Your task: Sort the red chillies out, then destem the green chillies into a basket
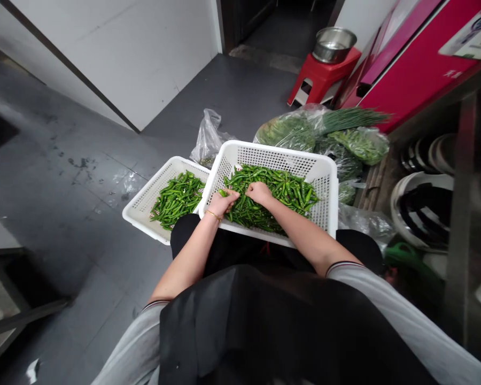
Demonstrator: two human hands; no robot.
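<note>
A white plastic basket (324, 176) full of green chili peppers (291, 187) rests on my lap. Over its left part, my left hand (223, 202) is closed around a green chili pepper (223, 192), whose end pokes out by the thumb. Just to the right, my right hand (258, 192) is closed too, its fingertips pinched low over the peppers; whatever they hold is too small to make out. A second white basket (138, 213), lower and to the left, also holds green chili peppers (176, 200).
Behind the baskets lie a clear plastic bag (209, 136) and bagged leafy greens (291, 131) with long green stalks (350, 118). A steel pot (333, 45) sits on a red stool (320, 77). Shelves with stacked dishes (423, 208) stand at the right.
</note>
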